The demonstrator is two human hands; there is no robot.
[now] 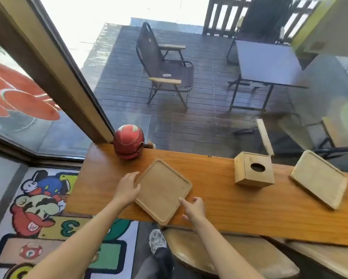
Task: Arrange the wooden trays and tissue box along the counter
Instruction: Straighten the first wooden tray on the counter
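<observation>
Both bare forearms rise from the bottom edge of the frame, cut off below the elbows, toward a long wooden surface that runs from centre left to the right edge and is cropped there. At lower centre, the left hand lies against the left rim of the near tray, fingers loosely spread and flat rather than curled round it, so its grip is wide and holds nothing that can be seen. To the right of it, the right hand sits at the tray's lower right edge with a finger stretched toward the rim; its grip is also wide, and whether the fingertip actually touches the wood is hard to make out. That tray is turned at an angle, with one corner reaching the front edge of the surface. Right of centre stands the tissue box, a wooden cube with a round hole in its top and a thin lid tilted up behind it; no tissue can be made out in the hole. Well apart at the right edge lies the far tray, also skewed. At the left end of the surface, against the window frame, sits a red helmet, partly hiding a small brown thing behind it. Below the surface, a shoe and padded stool seats are partly hidden, and a cartoon rug fills the lower left.
</observation>
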